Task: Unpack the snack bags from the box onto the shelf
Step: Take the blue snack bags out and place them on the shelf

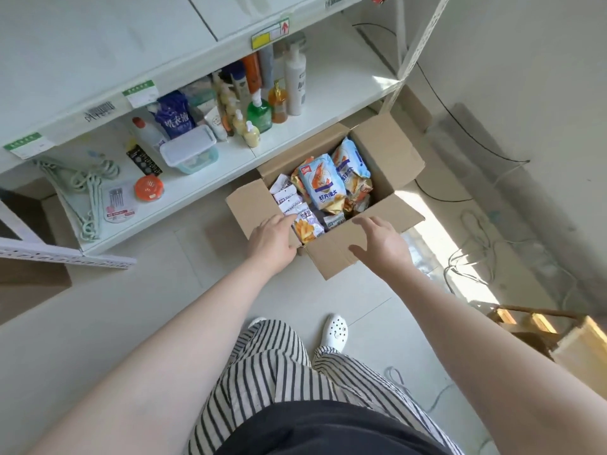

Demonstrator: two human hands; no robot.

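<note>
An open cardboard box (387,149) stands on the floor in front of the white shelf (331,93). Inside lie several snack bags: a blue shrimp-chip bag (322,183), another blue bag (349,159) behind it, small white-purple packets (289,200) at the left, and a fries bag (307,224) nearest me. My left hand (274,239) hovers over the box's near-left corner, fingertips touching the fries bag, holding nothing. My right hand (379,243) is spread above the near flap (331,257), empty.
The lower shelf carries bottles (262,90), a lidded plastic container (189,152), hangers (88,188) and an orange disc (148,188). Cables (473,244) trail on the floor at right. Wooden pieces (558,333) lie at the far right. My feet stand behind the box.
</note>
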